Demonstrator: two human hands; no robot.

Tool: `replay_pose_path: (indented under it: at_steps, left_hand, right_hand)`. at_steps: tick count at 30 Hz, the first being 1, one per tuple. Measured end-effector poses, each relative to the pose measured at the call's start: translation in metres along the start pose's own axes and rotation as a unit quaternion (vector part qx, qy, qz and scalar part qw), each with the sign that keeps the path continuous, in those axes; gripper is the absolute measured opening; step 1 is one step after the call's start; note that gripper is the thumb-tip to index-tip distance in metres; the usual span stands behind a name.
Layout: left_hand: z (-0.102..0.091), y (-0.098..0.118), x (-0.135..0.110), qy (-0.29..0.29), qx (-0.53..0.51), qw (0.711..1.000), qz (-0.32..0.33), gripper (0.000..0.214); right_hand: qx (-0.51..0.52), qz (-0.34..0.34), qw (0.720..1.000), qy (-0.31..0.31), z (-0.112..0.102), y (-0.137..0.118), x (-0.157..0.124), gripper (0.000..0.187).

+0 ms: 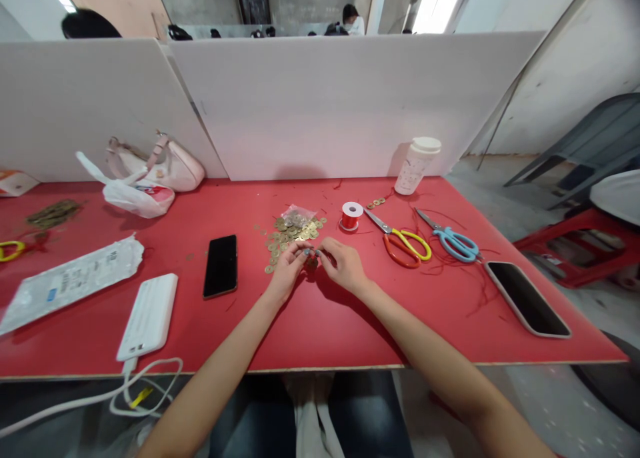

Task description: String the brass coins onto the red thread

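My left hand (289, 269) and my right hand (344, 261) meet over the red table, fingertips pinched close together. Between them hang a few brass coins (312, 261) with a bit of red cord; the fingers partly hide these. Just beyond my left hand spreads a pile of round brass coins with holes (284, 235), with a small clear plastic bag (299, 215) lying on top. A spool of red cord (352, 217) stands past my right hand. To its right lie scissors with yellow and orange handles (407, 245).
Blue-handled scissors (456, 245), loose red cords and a phone (529, 299) lie right; a patterned cup (418, 166) stands behind. Leftward are a black phone (221, 267), a white power bank (148, 317) with cable, a plastic pouch (75, 281) and a handbag (180, 165). A white partition (320, 105) borders the back.
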State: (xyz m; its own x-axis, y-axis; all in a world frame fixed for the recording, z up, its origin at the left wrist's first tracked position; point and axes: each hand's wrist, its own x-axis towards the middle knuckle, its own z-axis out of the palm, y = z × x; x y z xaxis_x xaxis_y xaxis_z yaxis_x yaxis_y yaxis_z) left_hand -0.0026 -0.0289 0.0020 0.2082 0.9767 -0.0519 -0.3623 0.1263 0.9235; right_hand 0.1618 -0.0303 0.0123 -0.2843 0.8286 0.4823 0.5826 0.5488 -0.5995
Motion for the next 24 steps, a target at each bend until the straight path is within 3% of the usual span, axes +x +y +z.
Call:
replay_pose_path:
  at_steps: [5, 14, 18, 24]
  left_hand:
    - [-0.004, -0.003, 0.001, -0.013, 0.050, 0.998, 0.044, 0.040]
    - [0.001, 0.003, -0.002, 0.028, 0.120, 0.987, 0.104, 0.035]
    - [0.000, 0.003, -0.002, 0.023, 0.129, 0.987, 0.091, 0.035]
    - [-0.007, 0.002, 0.002, -0.008, 0.149, 0.989, 0.013, 0.040]
  right_hand:
    - [0.008, 0.003, 1.000, 0.002, 0.000, -0.001, 0.000, 0.017]
    - [0.078, -0.013, 0.997, 0.011, 0.003, -0.003, 0.001, 0.015]
    - [0.069, -0.016, 0.997, 0.016, 0.002, -0.001, 0.000, 0.015]
    - [0.084, 0.011, 0.996, 0.024, -0.001, 0.009, 0.004, 0.020]
